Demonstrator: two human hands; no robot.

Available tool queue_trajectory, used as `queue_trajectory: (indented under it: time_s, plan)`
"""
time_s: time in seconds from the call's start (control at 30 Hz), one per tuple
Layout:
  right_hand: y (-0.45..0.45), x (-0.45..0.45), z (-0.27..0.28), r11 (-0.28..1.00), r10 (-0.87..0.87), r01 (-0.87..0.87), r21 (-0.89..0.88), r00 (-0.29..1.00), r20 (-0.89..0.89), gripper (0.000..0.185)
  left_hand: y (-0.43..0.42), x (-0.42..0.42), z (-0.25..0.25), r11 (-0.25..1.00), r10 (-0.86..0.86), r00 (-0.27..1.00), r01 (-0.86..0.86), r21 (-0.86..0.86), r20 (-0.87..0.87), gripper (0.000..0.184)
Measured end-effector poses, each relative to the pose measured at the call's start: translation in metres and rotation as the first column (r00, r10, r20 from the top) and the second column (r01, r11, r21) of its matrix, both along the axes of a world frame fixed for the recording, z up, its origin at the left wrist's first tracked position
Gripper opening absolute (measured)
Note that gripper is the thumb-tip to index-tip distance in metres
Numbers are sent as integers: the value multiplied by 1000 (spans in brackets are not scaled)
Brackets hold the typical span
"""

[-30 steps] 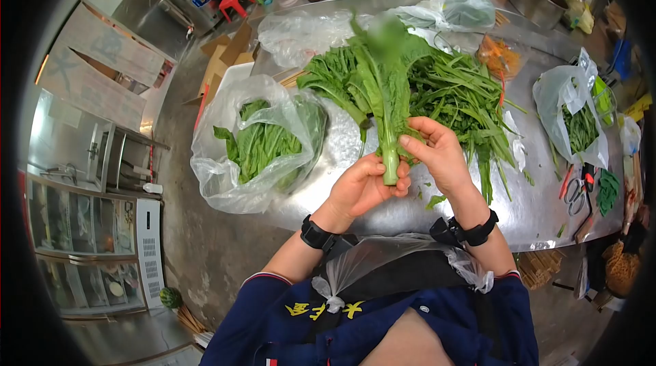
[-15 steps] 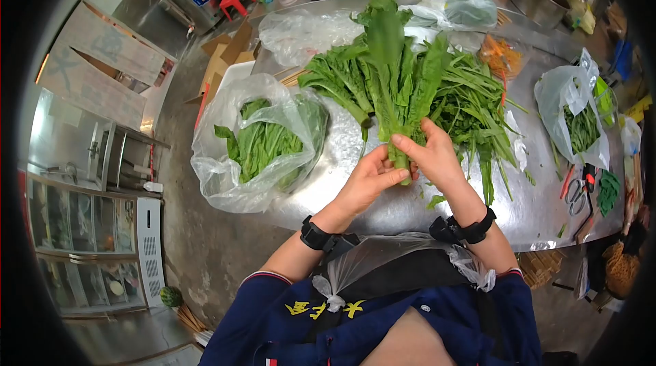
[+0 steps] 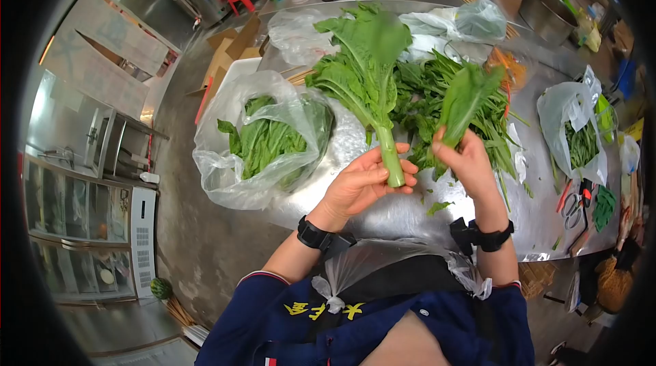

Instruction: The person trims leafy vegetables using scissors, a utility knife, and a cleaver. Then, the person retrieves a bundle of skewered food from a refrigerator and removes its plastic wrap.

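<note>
The leafy stalk (image 3: 386, 110) is held in the left hand (image 3: 359, 183), gripped low, with its pale cut end resting across the fingers and pointed back toward the wearer. Its long axis runs away from the body, tipped a little to the left, so that the broad leaves are carried beyond the hand, above the far part of the metal table (image 3: 383, 212). A single leaf (image 3: 468, 103) is pinched by its base between the thumb and fingers of the right hand (image 3: 470, 164), with its tip aimed away and to the right. The two long axes are thus spread apart like a V, and a gap is left between the hands, with the stalk's cut end lying just beside the left fingers and apart from the right ones. The heap of loose greens (image 3: 425, 77) is placed beyond the right hand, nearer to it than to the left; whether it is touched by the single leaf cannot be told for certain, as that area is somewhat blurred. On the left side, the open plastic bag (image 3: 217, 178) is set nearer the left hand, with greens (image 3: 266, 140) held inside it.
</note>
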State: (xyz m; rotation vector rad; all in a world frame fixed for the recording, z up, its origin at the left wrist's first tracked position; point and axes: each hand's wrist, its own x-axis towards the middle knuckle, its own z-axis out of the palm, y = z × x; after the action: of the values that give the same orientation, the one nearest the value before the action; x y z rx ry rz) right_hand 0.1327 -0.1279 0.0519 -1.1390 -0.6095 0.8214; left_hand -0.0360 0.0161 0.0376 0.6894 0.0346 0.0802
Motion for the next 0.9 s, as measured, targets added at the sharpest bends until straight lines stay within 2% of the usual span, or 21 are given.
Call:
queue_trajectory:
  time_s: [0.07, 0.1, 0.13, 0.17, 0.2, 0.23, 0.3, 0.33, 0.37, 0.43, 0.47, 0.5, 0.53, 0.57, 0.6, 0.63, 0.73, 0.77, 0.8, 0.83, 0.9]
  plan:
    - [-12, 0, -1, 873, 283, -145, -465, 928, 242, 28, 1, -2, 5, 999, 29, 1000, -29, 32, 4, 42]
    - [-15, -2, -1, 872, 289, -146, -467, 924, 251, 28, 2, -2, 7, 999, 34, 999, -34, 31, 13, 42]
    - [-19, -5, -1, 776, 416, -27, -630, 773, 479, 31, 4, -2, 8, 988, 72, 997, -69, 138, -19, 42]
    - [-22, -9, -2, 672, 559, 141, -728, 549, 622, 35, 5, -4, 9, 965, 115, 992, -99, 244, -52, 43]
    - [-19, -17, -3, 843, 291, 270, -466, 500, 815, 36, 4, -4, 8, 964, 124, 991, -108, 242, -53, 43]
    - [-13, -22, 0, 843, 295, 264, -469, 502, 813, 36, 1, -3, 6, 931, 196, 976, -156, 330, -91, 45]
    - [3, -27, 12, 961, 84, 66, -268, 856, 511, 38, -6, 3, 2, 887, 265, 957, -192, 419, -121, 47]
    - [9, -30, 13, 959, 159, -8, -282, 840, 518, 39, -10, 6, 0, 857, 321, 943, -248, 452, -91, 46]
    - [14, -35, 16, 946, 197, -77, -315, 908, 370, 41, -12, 10, -1, 821, 378, 924, -306, 482, -58, 46]
    - [32, -43, 6, 990, 25, 27, -140, 933, 360, 39, -14, 13, 1, 782, 434, 899, -340, 522, -65, 41]
    - [35, -45, 7, 990, 34, 18, -142, 932, 360, 39, -13, 12, -2, 633, 503, 864, -339, 696, -36, 43]
    - [39, -47, 11, 987, 1, 81, -135, 854, 521, 37, -13, 12, -2, 454, 560, 828, -311, 835, 4, 47]
    - [42, -50, 14, 983, -31, 144, -116, 747, 664, 36, -14, 10, 1, 454, 565, 825, -311, 835, 0, 47]
    - [47, -52, 13, 983, -30, 143, -117, 748, 663, 36, -16, 10, 6, 328, 599, 800, -229, 916, -14, 48]
    - [51, -54, 11, 983, -41, 133, -123, 826, 563, 34, -18, 10, 13, 195, 632, 775, -136, 971, -19, 49]
    - [54, -54, 9, 984, -55, 125, -127, 889, 455, 33, -19, 11, 20, 194, 628, 778, -136, 972, -16, 49]
    - [51, -46, 6, 996, -52, 75, -43, 920, 388, 33, -13, 8, 25, 226, 560, 819, -3, 974, -127, 50]
    - [48, -43, 5, 996, -52, 74, -43, 920, 389, 33, -4, 7, 14, 496, 480, 876, -230, 837, -44, 51]
    - [44, -39, 4, 997, -25, 46, -56, 942, 334, 32, 2, 7, 12, 721, 426, 902, -385, 575, 69, 52]
    - [40, -37, 4, 998, 2, 18, -68, 960, 279, 32, 6, 6, 11, 722, 427, 902, -386, 575, 69, 52]
    - [33, -39, 4, 993, 58, -26, -117, 959, 279, 32, 10, 5, 14, 881, 415, 910, -405, 245, 13, 52]
